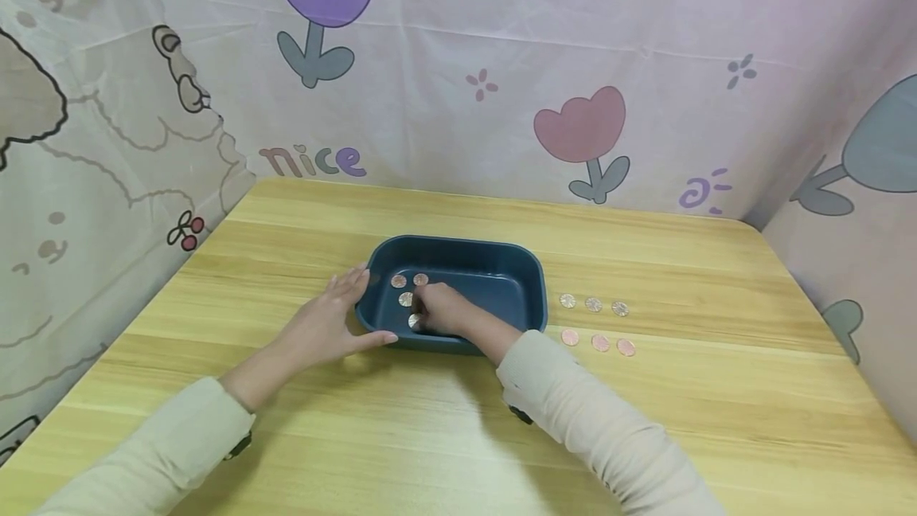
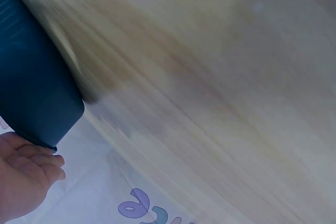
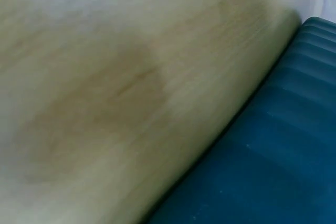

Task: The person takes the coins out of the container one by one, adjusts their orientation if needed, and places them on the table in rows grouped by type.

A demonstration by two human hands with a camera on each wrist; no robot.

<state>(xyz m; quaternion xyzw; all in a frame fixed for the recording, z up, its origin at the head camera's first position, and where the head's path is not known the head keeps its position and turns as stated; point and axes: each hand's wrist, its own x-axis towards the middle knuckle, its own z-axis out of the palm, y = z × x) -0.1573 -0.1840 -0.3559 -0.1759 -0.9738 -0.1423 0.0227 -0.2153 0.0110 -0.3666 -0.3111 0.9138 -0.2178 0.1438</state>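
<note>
A dark blue rectangular tray [image 1: 494,249] stands on the wooden table. My left hand [image 1: 322,325] holds its left end, fingers on the left rim and thumb along the front rim; the left wrist view shows these fingers [image 2: 39,166] at the rim. Inside the tray, my right hand [image 1: 447,310] reaches down with bent fingers at the left part. Its fingertips are hidden, so whether a coin is pinched cannot be seen. Around them lie two copper-coloured coins [image 1: 398,281] and two paler coins [image 1: 406,299]. The right wrist view shows only the tray's ribbed outer wall [image 3: 273,140] and table.
Right of the tray, three silvery coins [image 1: 593,305] form a row on the table [image 1: 688,420]. Nearer to me is a row of three copper-coloured coins [image 1: 600,343]. A printed cloth [image 1: 458,126] hangs behind the table and along its sides.
</note>
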